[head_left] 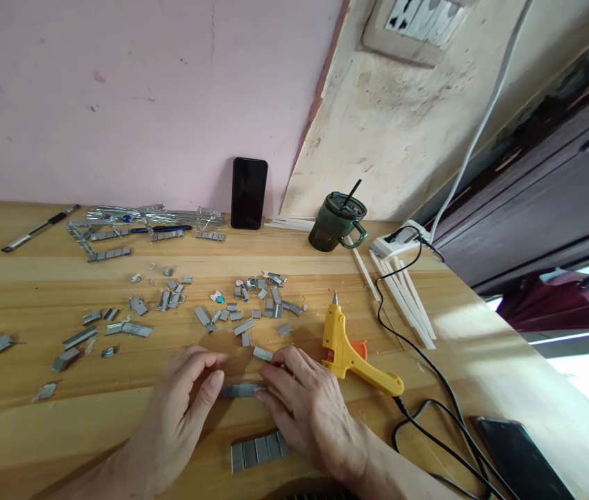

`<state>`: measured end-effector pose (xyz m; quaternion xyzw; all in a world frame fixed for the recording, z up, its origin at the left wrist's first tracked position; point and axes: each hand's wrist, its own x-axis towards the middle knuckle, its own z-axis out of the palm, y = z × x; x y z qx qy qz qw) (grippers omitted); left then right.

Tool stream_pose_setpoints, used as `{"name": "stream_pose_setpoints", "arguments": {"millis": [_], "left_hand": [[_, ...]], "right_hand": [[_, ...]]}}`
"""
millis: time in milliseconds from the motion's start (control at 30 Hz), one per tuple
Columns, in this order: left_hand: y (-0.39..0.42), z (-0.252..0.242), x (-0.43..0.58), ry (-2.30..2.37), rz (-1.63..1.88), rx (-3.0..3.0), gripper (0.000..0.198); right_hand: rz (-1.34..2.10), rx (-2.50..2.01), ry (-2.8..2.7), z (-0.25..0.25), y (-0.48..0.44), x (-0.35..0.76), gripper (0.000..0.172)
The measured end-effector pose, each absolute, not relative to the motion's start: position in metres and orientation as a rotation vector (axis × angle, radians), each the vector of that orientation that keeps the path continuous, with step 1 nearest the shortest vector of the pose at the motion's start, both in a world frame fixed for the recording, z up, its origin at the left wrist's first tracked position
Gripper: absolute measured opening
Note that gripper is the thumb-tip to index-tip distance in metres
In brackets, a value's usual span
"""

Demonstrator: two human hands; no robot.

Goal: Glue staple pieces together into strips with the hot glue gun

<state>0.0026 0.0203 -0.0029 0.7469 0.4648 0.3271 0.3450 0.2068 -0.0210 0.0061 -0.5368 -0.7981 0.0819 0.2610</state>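
Observation:
Between my hands, low over the wooden table, is a narrow grey metal strip [242,390]. My right hand [308,399] pinches its right end between thumb and fingers. My left hand [183,406] is at the strip's left end, thumb and index finger apart; whether the thumb touches the strip I cannot tell. A small grey piece [262,354] lies by my right fingertips. Nearer me rests a flat row of joined grey pieces [257,453], its right end hidden by my right hand. Several loose grey metal pieces [244,326] are scattered beyond my hands.
A yellow glue gun [344,347] lies right of my right hand, its black cord [430,427] looping near a dark phone [521,455]. White glue sticks [403,298], a power strip [401,239], a lidded mug [336,222], an upright phone [249,193] and a pen [39,229] stand farther back.

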Motion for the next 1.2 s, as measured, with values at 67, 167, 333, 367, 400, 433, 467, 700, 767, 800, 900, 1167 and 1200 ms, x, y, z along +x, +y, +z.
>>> {"name": "stream_pose_setpoints", "arguments": {"millis": [67,167,333,367,400,433,467,700,767,800,900,1167,1200], "left_hand": [[0.021,-0.003,0.003,1.197,0.849,2.005,0.020],[0.021,-0.004,0.004,1.193,0.843,2.045,0.019],[0.021,-0.004,0.003,1.214,0.870,1.997,0.021],[0.021,-0.003,0.003,1.218,0.867,1.989,0.021],[0.021,-0.003,0.004,1.221,0.856,1.981,0.021],[0.021,-0.002,0.004,1.223,0.845,1.974,0.021],[0.022,-0.001,0.004,1.226,0.836,1.968,0.021],[0.021,0.001,0.004,1.225,0.828,1.931,0.025],[0.021,0.002,0.005,1.230,0.838,1.932,0.025],[0.021,0.003,0.005,1.236,0.841,1.931,0.025],[0.021,0.003,0.005,1.243,0.848,1.925,0.025],[0.020,0.003,0.005,1.239,0.852,1.924,0.025],[0.020,0.002,0.005,1.238,0.855,1.928,0.024]], "right_hand": [[0.197,-1.436,-2.088,0.006,-0.020,0.208,0.011],[0.148,-1.416,-2.000,0.006,-0.019,0.209,0.016],[0.151,-1.377,-1.960,0.006,-0.017,0.209,0.016],[0.156,-1.369,-1.964,0.006,-0.017,0.209,0.016],[0.161,-1.360,-1.973,0.007,-0.018,0.209,0.016],[0.167,-1.350,-1.988,0.008,-0.019,0.208,0.016],[0.174,-1.341,-2.011,0.009,-0.020,0.208,0.016],[0.195,-1.316,-2.434,0.030,-0.032,0.197,0.008],[0.186,-1.296,-2.541,0.032,-0.035,0.194,0.014],[0.181,-1.288,-2.585,0.032,-0.036,0.193,0.016],[0.148,-1.277,-2.680,0.027,-0.040,0.192,0.020],[0.074,-1.376,-2.681,0.012,-0.047,0.196,0.018],[0.070,-1.380,-2.668,0.011,-0.047,0.196,0.016]]}}
